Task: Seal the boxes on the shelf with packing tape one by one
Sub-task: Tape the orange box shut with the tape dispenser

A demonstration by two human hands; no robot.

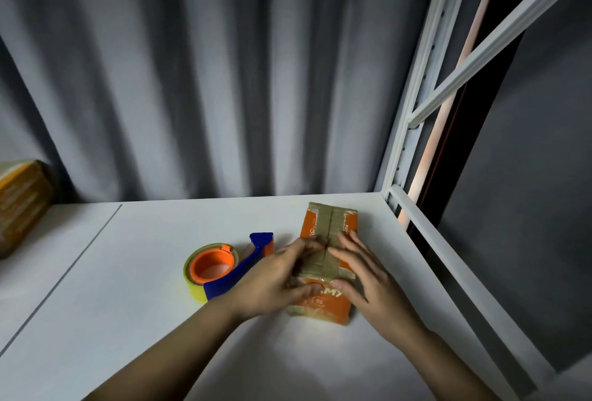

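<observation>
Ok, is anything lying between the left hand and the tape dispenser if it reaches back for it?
Nothing visible does. The blue-handled tape dispenser with its orange core and yellowish roll lies on the white shelf right beside the left hand, which rests with the right hand on the small orange and brown cardboard box.

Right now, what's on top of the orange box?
Brown tape runs along the orange box, with the left hand and right hand resting on it. The part beneath the hands is hidden.
</observation>
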